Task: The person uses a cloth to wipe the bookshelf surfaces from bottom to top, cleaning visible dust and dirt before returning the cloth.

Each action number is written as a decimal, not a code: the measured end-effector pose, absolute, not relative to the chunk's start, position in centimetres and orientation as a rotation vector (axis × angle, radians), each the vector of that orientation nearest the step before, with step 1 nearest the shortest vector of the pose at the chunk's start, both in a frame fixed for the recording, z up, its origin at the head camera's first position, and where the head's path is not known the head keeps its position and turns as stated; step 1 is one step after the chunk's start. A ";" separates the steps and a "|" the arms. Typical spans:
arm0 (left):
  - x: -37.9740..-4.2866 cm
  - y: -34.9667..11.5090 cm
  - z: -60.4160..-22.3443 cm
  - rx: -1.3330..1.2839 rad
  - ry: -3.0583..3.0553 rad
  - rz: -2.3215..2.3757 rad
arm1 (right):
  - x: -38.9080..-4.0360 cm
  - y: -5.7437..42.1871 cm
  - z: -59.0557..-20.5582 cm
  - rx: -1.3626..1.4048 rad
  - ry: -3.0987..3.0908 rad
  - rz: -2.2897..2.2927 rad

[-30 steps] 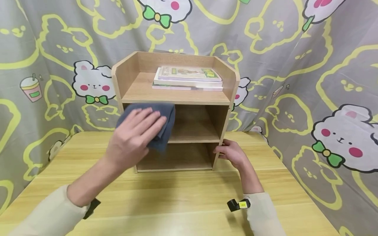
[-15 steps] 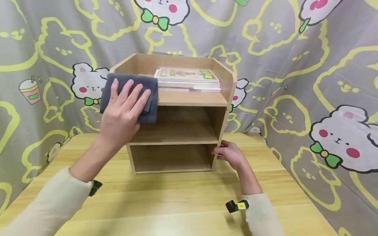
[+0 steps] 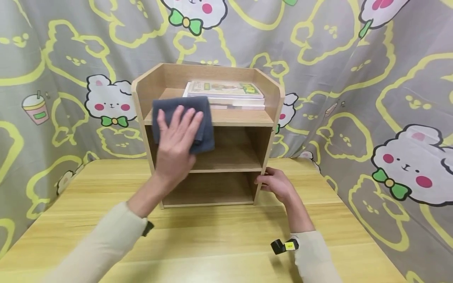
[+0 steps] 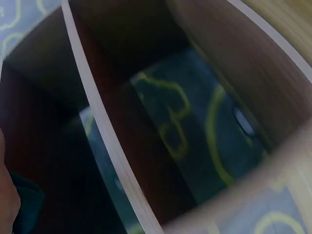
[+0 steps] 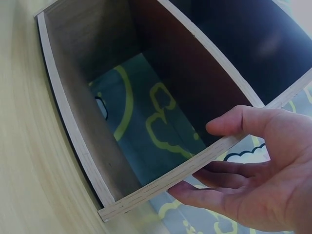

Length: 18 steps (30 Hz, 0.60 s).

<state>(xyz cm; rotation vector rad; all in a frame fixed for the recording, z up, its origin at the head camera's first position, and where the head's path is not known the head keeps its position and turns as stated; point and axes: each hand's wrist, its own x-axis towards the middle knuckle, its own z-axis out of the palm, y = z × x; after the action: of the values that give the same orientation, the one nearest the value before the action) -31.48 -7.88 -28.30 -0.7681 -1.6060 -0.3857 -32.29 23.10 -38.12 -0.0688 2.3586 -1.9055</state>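
A light wooden shelf unit [image 3: 212, 171] with two open compartments under a raised-sided top stands on the table. My left hand [image 3: 177, 149] lies with straight, spread fingers on a folded dark blue-grey cloth [image 3: 203, 129]. The cloth overlaps the left part of the top board's front edge and the upper compartment. In the left wrist view, only a sliver of this hand and a corner of the cloth [image 4: 27, 204] show at the left border. My right hand [image 3: 277, 182] grips the right side panel low down. Its thumb is inside the lower compartment, its fingers [image 5: 209, 197] outside.
Several stacked books [image 3: 226, 94] lie on the right part of the top shelf. The wood-grain table [image 3: 212, 243] extends in front and to both sides. A patterned grey curtain [image 3: 354, 98] hangs behind and around it.
My left hand went with the cloth up to the top left corner of the unit, then right and slightly down along its front. My right hand keeps its grip on the side panel.
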 end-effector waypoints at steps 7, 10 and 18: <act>-32.1 -0.4 -27.8 -0.802 -1.596 -0.200 | -32.2 23.2 -37.9 -0.062 2.364 -1.896; -32.0 2.3 -27.5 -0.794 -1.614 -0.156 | -32.3 23.2 -37.8 -0.044 2.373 -1.894; -31.7 5.2 -27.4 -0.797 -1.686 -0.088 | -32.2 23.1 -38.0 -0.060 2.417 -1.845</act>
<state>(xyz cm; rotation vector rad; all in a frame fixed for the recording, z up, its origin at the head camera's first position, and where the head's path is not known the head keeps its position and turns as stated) -31.75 5.17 -27.37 -0.7974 -1.6857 -0.0880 -32.23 23.11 -38.01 -0.0603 2.4165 -1.8453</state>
